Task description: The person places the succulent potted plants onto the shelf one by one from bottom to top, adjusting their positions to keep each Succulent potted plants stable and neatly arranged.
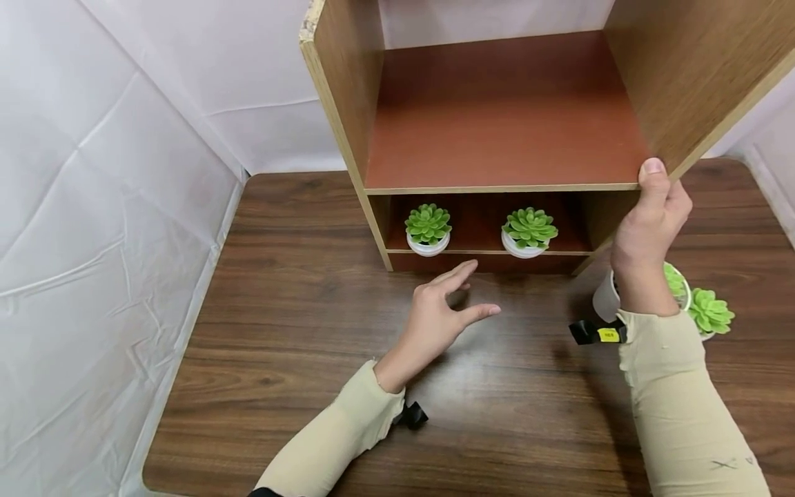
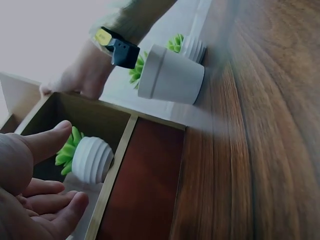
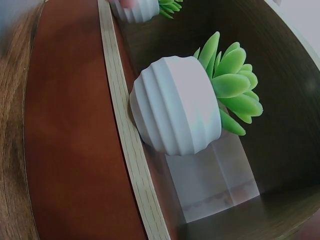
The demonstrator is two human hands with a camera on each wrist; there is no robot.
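Observation:
My right hand (image 1: 649, 224) grips the front edge of the right side panel of a wooden shelf unit (image 1: 503, 117), thumb on the inner side by the middle board. My left hand (image 1: 437, 314) hangs in front of the low compartment, thumb and fingers spread apart with nothing between them. Two green succulents in ribbed white pots stand in that compartment: the left potted succulent (image 1: 428, 228) and the right potted succulent (image 1: 528, 231). In the right wrist view, a ribbed pot (image 3: 177, 107) sits close behind the pale front edge of the lower board.
On the table (image 1: 267, 331), right of the unit, stand a taller smooth white pot (image 2: 170, 77) and another potted succulent (image 1: 710, 310), partly hidden by my right forearm. White sheeting (image 1: 112, 172) covers the walls at the left and back.

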